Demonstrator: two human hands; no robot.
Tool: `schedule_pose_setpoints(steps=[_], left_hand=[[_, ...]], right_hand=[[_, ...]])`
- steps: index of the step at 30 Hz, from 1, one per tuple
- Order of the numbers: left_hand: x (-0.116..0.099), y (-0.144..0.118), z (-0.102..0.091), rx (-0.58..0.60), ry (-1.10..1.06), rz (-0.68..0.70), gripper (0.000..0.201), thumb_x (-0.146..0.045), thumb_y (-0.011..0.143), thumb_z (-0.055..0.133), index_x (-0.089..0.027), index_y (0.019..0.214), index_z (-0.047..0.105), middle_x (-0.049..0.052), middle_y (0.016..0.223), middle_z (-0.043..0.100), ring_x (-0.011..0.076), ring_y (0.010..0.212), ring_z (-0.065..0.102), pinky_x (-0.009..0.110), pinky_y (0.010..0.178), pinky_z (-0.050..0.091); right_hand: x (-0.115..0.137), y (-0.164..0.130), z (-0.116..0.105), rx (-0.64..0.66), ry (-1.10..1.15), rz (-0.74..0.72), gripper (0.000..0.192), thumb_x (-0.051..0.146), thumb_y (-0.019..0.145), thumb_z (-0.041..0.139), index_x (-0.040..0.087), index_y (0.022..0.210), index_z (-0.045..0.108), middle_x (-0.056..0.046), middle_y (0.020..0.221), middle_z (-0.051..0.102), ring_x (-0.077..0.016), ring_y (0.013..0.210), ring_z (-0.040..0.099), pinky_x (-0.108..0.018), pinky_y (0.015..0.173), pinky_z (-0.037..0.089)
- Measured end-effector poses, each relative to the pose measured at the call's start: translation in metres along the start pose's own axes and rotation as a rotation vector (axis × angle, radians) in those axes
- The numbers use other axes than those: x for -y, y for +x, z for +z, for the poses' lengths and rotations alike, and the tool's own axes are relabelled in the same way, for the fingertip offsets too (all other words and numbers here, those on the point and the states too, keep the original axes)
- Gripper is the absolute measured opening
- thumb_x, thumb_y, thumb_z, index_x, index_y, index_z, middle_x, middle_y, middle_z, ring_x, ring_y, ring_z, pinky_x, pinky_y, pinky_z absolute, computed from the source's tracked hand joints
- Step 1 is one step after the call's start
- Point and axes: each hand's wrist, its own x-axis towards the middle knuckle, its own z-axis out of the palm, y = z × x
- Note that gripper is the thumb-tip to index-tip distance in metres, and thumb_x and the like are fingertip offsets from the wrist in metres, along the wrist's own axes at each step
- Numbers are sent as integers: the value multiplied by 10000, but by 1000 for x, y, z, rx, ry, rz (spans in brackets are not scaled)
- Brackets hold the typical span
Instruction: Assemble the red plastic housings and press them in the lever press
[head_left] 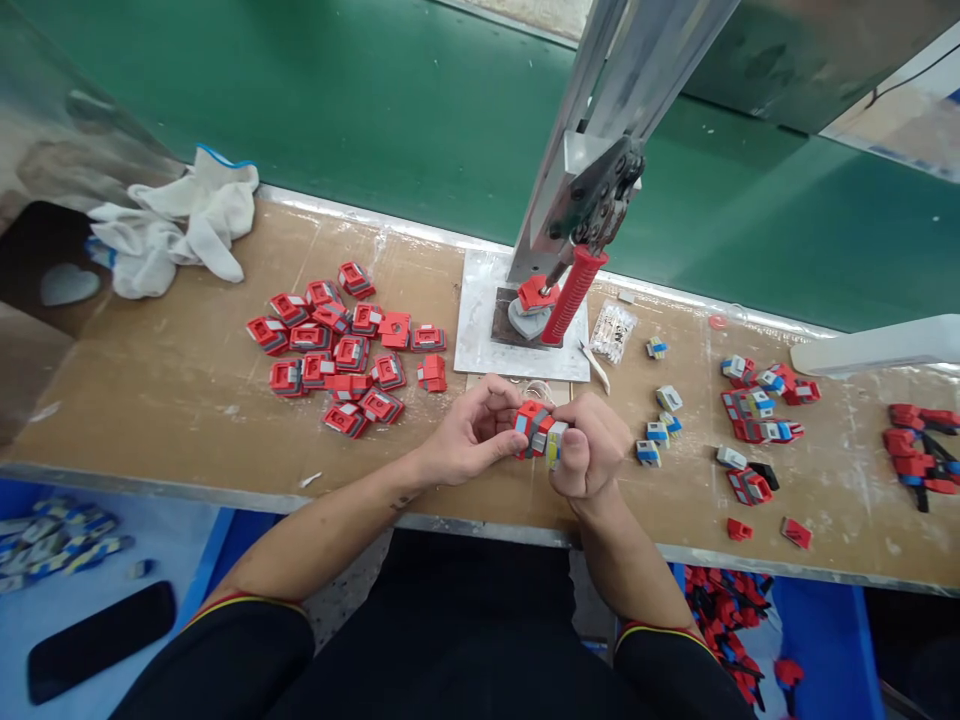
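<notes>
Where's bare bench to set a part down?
Widest: bench top left of the red blocks, nearer the person than the white gloves. Smaller: between the red-gray assemblies and red-black parts at right. Crowded: among those blocks and right of the toggle press.

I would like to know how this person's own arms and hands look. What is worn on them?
The left sleeve and right sleeve are short and black, each edged with red and yellow trim. The left forearm and right forearm are bare; a small dark marking sits near the left wrist. The left hand and right hand wear no gloves.
</notes>
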Motion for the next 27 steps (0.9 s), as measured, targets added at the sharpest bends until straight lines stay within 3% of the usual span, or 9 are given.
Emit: schedule_pose_setpoints(steps=[3,6,9,12,15,18,23,27], left_hand=[[0,0,3,4,-3,-31,421,-476,916,799,-204,860,481,31,871,684,123,713,627,240,662,510],[-2,0,5,15,-14,-70,479,-513,912,790,-201,805,442,27,855,632,122,720,593,244,667,508],[-4,1,6,28,-27,-42,472,-503,917,786,-197,803,446,14,849,595,102,696,544,227,652,486],[-5,1,6,51,-50,-1,452,-469,925,786,-192,802,451,-12,810,547,80,663,485,199,620,449],[-6,0,5,66,-53,-13,461,-471,922,788,-195,798,440,-39,748,492,72,632,458,184,591,422],[-7,-1,4,52,-35,-28,477,-497,911,793,-194,798,442,-52,731,453,66,612,433,180,573,406],[-8,-3,5,50,-17,-10,446,-493,908,798,-191,822,482,-50,740,463,74,634,464,186,593,438],[1,-4,7,20,43,139,501,-408,718,976,-198,897,557,-25,853,580,103,759,596,212,716,533]], right_hand=[[1,-3,3,-93,-39,-26,367,303,1041,394,236,708,531,-15,609,529,-166,536,439,-352,524,311],[0,-4,5,-133,-35,-29,339,266,1023,405,234,701,509,2,607,461,-162,536,391,-355,523,280],[-1,-3,5,-67,58,26,320,272,1025,384,232,744,531,-12,678,511,-175,606,458,-356,574,348],[0,0,5,26,180,88,335,341,1037,327,239,910,619,-56,886,640,-234,827,593,-413,740,469],[0,1,5,90,255,97,400,378,1044,286,258,1059,668,-67,1050,693,-271,987,629,-471,857,492],[0,-1,9,109,293,81,425,388,1052,276,272,1071,684,-48,1056,724,-265,985,645,-476,872,485],[0,-5,12,55,331,44,430,410,1052,298,280,1069,707,-31,981,761,-257,895,674,-475,826,483],[0,-6,13,-5,290,72,459,427,1076,271,296,1095,711,-28,987,771,-260,913,681,-478,830,501]])
